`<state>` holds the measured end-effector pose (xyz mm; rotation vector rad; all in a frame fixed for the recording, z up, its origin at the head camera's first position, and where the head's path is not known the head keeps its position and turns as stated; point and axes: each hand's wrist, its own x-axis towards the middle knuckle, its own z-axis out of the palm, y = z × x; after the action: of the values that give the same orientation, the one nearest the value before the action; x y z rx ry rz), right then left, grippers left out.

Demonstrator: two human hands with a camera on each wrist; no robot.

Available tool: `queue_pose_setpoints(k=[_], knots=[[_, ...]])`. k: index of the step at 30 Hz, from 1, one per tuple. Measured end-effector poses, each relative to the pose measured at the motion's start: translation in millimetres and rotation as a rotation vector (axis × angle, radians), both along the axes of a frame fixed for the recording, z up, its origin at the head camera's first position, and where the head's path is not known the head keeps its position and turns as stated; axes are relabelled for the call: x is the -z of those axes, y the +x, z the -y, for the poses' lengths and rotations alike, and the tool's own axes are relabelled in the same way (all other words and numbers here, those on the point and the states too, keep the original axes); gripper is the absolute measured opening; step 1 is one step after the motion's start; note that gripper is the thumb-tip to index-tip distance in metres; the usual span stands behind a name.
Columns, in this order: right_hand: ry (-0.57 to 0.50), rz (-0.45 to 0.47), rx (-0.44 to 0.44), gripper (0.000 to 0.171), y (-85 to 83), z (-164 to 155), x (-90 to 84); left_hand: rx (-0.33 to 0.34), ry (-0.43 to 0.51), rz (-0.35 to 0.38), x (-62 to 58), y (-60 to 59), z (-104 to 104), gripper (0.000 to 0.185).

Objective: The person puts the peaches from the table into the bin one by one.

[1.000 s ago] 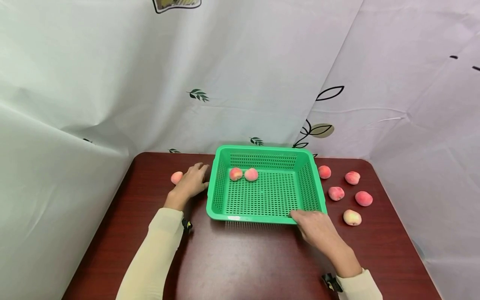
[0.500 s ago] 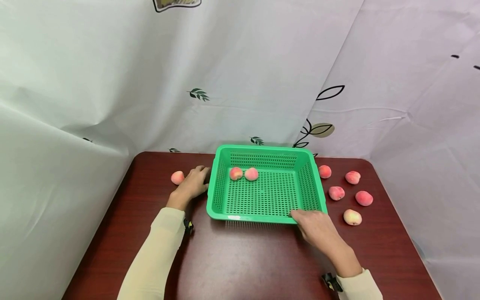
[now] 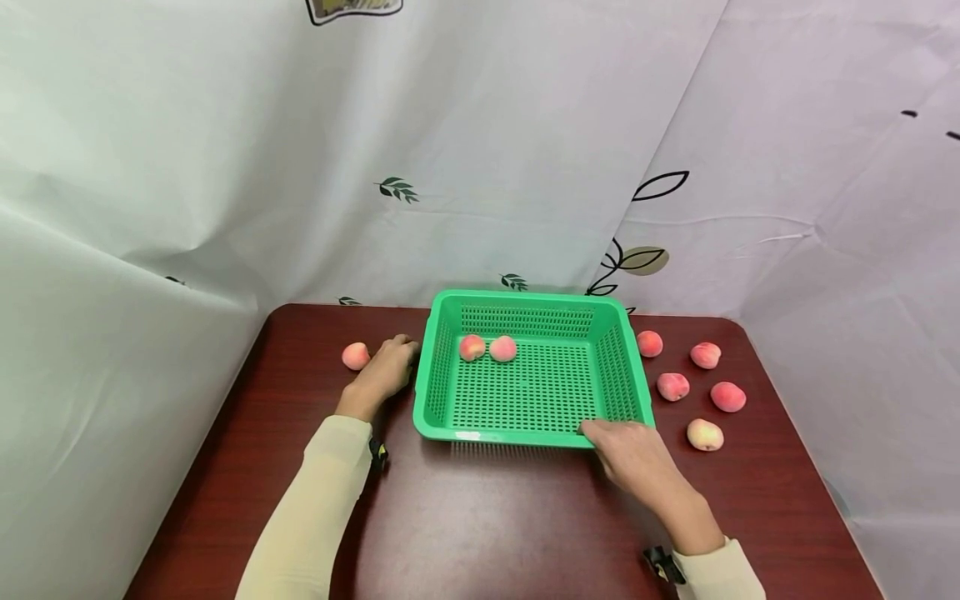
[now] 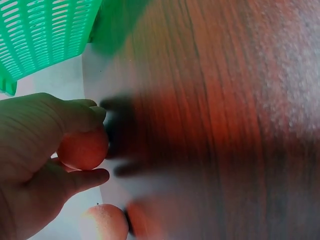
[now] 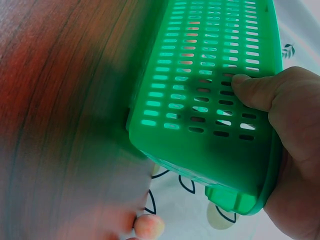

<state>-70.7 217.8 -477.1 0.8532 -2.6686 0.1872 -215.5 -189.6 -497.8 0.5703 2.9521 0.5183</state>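
A green plastic basket (image 3: 532,436) stands at the back middle of the table, holding two pinkish peaches (image 3: 503,348) near its left end. At its front right corner my right hand (image 3: 637,462) grips the rim; the right wrist view shows the thumb (image 5: 252,91) against the outer wall. Left of the basket is my left hand (image 3: 386,371), fingers curled. Its wrist view shows a peach (image 4: 84,150) between thumb and fingers, hidden from the head view by the hand. Another peach (image 4: 105,224) lies just beside that hand, on the table.
Several peaches (image 3: 672,387) lie loose on the dark red wooden table (image 3: 480,525), right of the basket. One pale yellow peach (image 3: 705,435) lies closest to the front there. White patterned cloth (image 3: 495,150) hangs behind the table and along both sides.
My left fingers have curled inward, having been straighter near the basket's left side. My right hand and the basket stay where they were.
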Motion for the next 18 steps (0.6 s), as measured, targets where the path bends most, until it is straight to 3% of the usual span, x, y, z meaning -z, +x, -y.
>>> queue_pose_setpoints(k=[9, 18], knots=[[-0.003, -0.005, 0.000, 0.031, 0.6, 0.2, -0.4, 0.019, 0.029, -0.064, -2.1, 1.3, 2.9, 0.011], [-0.017, -0.014, -0.015, 0.032, 0.1, 1.4, -1.1, 0.014, 0.016, -0.085, -16.9, 6.0, 2.9, 0.009]])
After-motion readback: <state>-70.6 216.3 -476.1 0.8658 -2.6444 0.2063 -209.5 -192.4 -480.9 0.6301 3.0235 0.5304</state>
